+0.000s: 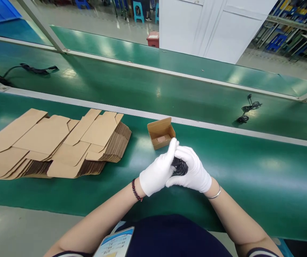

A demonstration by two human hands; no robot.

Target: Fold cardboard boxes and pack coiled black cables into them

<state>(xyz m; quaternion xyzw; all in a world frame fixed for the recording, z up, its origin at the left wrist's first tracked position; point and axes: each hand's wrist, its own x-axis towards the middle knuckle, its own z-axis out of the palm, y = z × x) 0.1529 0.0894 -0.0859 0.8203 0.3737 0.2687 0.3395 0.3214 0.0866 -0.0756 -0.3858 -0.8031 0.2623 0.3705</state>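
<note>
Black cable [179,166] between gloved hands [192,167]

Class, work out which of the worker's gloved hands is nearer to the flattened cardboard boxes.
Left. The left hand is to the right of the flattened cardboard boxes, apart from them; the right hand is farther right still.

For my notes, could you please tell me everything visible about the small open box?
The small box is brown and looks like cardboard. It stands upright on the green surface, its top open and a broad flap raised at the far side. A paler patch inside is hard to identify. The gloved left hand overlaps its near right corner; contact is unclear.
</note>
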